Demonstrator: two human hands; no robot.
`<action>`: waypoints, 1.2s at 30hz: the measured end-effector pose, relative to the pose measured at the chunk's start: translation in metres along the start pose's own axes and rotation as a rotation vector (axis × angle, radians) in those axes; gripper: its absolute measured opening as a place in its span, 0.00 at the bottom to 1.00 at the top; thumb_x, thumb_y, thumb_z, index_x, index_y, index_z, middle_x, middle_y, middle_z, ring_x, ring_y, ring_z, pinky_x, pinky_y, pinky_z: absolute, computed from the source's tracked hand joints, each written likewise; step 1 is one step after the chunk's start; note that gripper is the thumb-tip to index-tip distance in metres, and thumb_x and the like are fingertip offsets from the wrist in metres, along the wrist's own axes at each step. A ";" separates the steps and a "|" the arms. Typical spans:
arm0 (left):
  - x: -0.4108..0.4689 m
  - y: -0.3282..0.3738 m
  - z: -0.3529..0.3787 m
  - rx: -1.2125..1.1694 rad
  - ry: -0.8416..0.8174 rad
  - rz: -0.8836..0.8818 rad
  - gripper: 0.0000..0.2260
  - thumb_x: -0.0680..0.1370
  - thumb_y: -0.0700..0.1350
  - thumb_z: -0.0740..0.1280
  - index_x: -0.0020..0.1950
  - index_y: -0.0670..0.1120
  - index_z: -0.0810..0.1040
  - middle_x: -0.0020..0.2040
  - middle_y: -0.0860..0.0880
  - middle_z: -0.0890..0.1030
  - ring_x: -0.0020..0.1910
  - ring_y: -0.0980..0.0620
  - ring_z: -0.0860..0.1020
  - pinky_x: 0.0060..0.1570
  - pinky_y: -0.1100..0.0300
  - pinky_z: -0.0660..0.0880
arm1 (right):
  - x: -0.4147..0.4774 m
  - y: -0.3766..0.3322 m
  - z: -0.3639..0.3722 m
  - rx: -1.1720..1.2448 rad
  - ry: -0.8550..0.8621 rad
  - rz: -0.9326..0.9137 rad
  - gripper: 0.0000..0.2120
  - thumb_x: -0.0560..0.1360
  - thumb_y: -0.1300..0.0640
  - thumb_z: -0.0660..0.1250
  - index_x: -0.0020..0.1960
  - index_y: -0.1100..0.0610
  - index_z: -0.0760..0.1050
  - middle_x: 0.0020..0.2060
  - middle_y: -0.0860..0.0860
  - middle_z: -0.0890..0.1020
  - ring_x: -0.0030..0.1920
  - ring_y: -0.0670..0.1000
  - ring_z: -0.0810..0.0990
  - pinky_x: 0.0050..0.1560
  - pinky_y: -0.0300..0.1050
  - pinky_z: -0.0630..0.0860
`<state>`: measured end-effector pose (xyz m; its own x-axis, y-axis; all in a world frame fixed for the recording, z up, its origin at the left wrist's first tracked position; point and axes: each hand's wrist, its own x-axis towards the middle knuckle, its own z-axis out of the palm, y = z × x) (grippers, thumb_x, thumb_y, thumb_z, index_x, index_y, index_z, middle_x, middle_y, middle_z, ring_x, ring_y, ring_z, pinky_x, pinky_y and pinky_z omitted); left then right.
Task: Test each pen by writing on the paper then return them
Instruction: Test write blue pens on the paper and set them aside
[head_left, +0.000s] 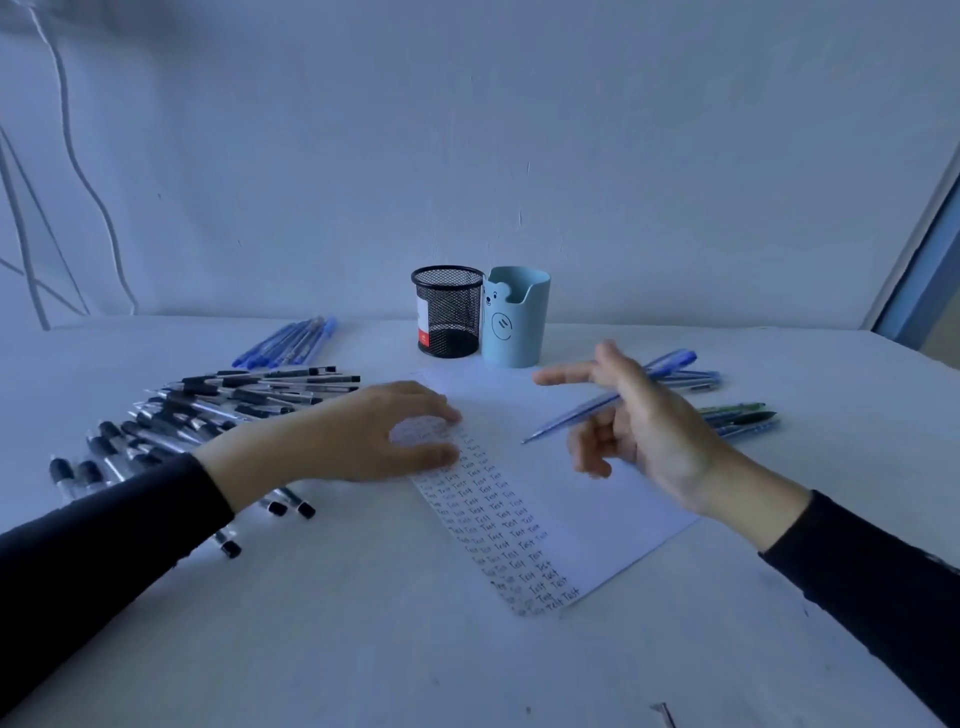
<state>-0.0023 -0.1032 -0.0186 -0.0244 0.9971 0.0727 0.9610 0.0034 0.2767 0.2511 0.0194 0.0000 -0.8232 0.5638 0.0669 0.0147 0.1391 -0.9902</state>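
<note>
A white sheet of paper (566, 499) lies on the table, its left strip filled with rows of the word "Test". My left hand (363, 436) rests on the sheet's upper left part, fingers spread and slightly bent. My right hand (639, 421) hovers above the paper's right side and holds a blue pen (576, 413), tip pointing down-left just above the sheet, forefinger stretched out. A big pile of black-capped pens (208, 410) lies to the left. Blue pens (291, 343) lie behind that pile.
A black mesh pen cup (449, 312) and a light blue bear cup (517, 317) stand at the back against the wall. More blue pens (696, 379) and green pens (743, 415) lie right of my right hand. A window frame (924, 270) is at far right.
</note>
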 end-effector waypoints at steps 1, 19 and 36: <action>-0.001 0.002 0.003 0.010 -0.003 -0.002 0.28 0.72 0.70 0.59 0.69 0.62 0.70 0.69 0.61 0.68 0.67 0.63 0.67 0.68 0.64 0.60 | -0.001 0.001 0.002 0.019 -0.027 0.035 0.21 0.83 0.48 0.50 0.66 0.56 0.74 0.35 0.61 0.82 0.32 0.53 0.76 0.34 0.43 0.74; 0.000 -0.004 0.011 0.027 0.025 -0.011 0.33 0.68 0.77 0.53 0.69 0.66 0.68 0.72 0.62 0.67 0.69 0.62 0.66 0.68 0.62 0.61 | -0.017 0.019 0.033 -0.342 -0.025 -0.093 0.23 0.74 0.67 0.69 0.28 0.56 0.59 0.21 0.45 0.62 0.23 0.45 0.60 0.26 0.36 0.60; 0.000 -0.002 0.010 0.041 0.020 -0.017 0.33 0.68 0.77 0.53 0.69 0.65 0.68 0.72 0.61 0.67 0.69 0.61 0.65 0.68 0.62 0.61 | -0.016 0.019 0.033 -0.364 -0.062 -0.107 0.23 0.73 0.69 0.68 0.27 0.57 0.60 0.19 0.42 0.65 0.22 0.41 0.64 0.27 0.33 0.64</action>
<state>-0.0014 -0.1024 -0.0283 -0.0456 0.9951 0.0878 0.9709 0.0235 0.2381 0.2460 -0.0143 -0.0241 -0.8637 0.4815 0.1489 0.1181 0.4806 -0.8690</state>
